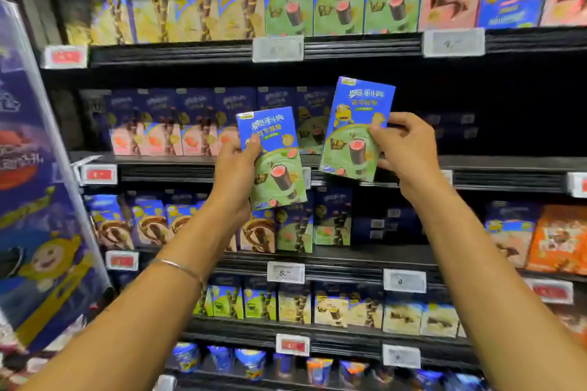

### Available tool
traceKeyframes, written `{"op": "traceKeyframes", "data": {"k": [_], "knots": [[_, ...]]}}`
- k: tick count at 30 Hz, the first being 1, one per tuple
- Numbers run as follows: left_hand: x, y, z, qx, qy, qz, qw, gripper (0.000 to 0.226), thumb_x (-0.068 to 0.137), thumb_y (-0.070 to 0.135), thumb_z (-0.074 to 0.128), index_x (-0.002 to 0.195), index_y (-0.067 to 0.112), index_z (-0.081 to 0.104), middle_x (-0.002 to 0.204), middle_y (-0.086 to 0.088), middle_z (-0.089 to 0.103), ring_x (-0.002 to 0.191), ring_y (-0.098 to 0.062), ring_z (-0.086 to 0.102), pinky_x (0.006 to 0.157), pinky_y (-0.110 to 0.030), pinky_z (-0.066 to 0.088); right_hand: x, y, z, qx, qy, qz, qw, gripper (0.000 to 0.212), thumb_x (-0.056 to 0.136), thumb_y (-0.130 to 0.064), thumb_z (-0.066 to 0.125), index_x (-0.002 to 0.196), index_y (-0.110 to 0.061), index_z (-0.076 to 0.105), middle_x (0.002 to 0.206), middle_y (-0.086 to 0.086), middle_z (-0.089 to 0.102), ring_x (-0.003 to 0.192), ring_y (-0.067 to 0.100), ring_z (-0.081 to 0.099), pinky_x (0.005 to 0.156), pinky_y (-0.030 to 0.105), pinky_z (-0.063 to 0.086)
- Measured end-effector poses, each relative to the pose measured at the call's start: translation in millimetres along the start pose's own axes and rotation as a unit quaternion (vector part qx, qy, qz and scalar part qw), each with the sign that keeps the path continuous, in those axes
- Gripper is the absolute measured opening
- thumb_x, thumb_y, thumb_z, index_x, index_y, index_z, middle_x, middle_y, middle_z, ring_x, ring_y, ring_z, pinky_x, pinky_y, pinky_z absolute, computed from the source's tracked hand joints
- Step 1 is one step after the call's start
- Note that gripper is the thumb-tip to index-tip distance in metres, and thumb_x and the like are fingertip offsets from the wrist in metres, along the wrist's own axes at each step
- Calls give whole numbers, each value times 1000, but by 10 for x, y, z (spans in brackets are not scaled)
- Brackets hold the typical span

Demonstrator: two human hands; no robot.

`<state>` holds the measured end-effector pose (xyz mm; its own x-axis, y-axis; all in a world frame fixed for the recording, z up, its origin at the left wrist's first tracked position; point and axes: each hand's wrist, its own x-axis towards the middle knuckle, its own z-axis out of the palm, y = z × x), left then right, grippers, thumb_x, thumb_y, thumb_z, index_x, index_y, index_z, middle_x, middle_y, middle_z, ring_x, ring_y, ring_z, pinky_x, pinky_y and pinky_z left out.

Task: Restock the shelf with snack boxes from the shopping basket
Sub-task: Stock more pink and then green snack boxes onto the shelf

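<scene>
Both full: left hand grips snack box, right hand pinches 2nd box; next, slot into shelf gap imo.

Both hands raised before black metal shelf. Left hand grips lower blue-and-green cardboard snack box, thumb on its front; thin silver bangle on that wrist. Right hand pinches higher blue-and-green cardboard snack box at its right edge, box tilted. Boxes just apart. Pink-fronted boxes stand on shelf, left.
</scene>
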<state>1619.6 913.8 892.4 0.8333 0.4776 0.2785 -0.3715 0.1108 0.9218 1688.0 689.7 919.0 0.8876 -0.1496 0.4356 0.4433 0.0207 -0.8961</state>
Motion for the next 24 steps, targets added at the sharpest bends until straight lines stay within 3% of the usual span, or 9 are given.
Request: {"op": "traceKeyframes", "data": {"k": [2,4,8,13,15,18,22,24], "knots": [[195,38,30,-1,-17,12,1000,21,110,26,53,112,9,64,121,-21,74,98,-33,73,86,-53,61,214,66,20,-14,29,-11,999,24,92,-16,71,115,-17,64,103,1,76,95,17,74,87,49,61],[379,78,63,-10,-18,21,1000,24,110,26,53,103,10,68,114,-18,77,98,-35,73,88,-56,59,422,137,48,-27,51,-25,998,26,91,-17,72,116,-19,65,103,0,75,96,16,74,88,50,60],[673,74,70,-32,-9,14,999,32,107,29,59,125,3,65,112,-14,79,91,-27,77,76,-43,63,745,264,165,-81,87,-43,992,26,90,-16,72,115,-16,67,102,2,74,97,17,72,92,44,59],[887,-12,127,-39,-24,27,999,23,106,28,61,113,6,68,100,-7,80,80,-19,77,65,-34,63,911,437,272,-173,118,-54,976,23,90,-20,72,112,-15,70,110,6,71,99,19,67,78,27,49],[939,-14,178,-40,-23,36,998,24,105,27,63,114,6,71,99,-5,80,81,-17,78,66,-33,63,946,462,299,-196,117,-57,972,26,91,-22,72,115,-13,70,114,7,71,100,19,65,80,28,48],[1001,0,241,-56,-25,40,997,23,103,25,66,118,9,73,94,-1,82,82,-17,79,68,-35,65,1005,441,350,-230,110,-48,966,37,92,-24,72,125,-9,67,123,11,68,113,25,63,94,37,53],[1033,19,304,-70,-23,31,997,23,101,22,70,121,11,74,87,5,82,77,-11,79,61,-29,62,1041,448,341,-253,119,-54,958,33,91,-22,72,122,-9,68,119,11,70,110,27,64,87,32,50],[1044,5,324,-65,-35,28,997,16,101,19,70,114,12,75,80,8,81,72,-7,78,56,-23,60,1042,464,304,-255,126,-57,957,34,92,-22,71,123,-10,68,120,10,70,111,27,65,92,37,53]]}}
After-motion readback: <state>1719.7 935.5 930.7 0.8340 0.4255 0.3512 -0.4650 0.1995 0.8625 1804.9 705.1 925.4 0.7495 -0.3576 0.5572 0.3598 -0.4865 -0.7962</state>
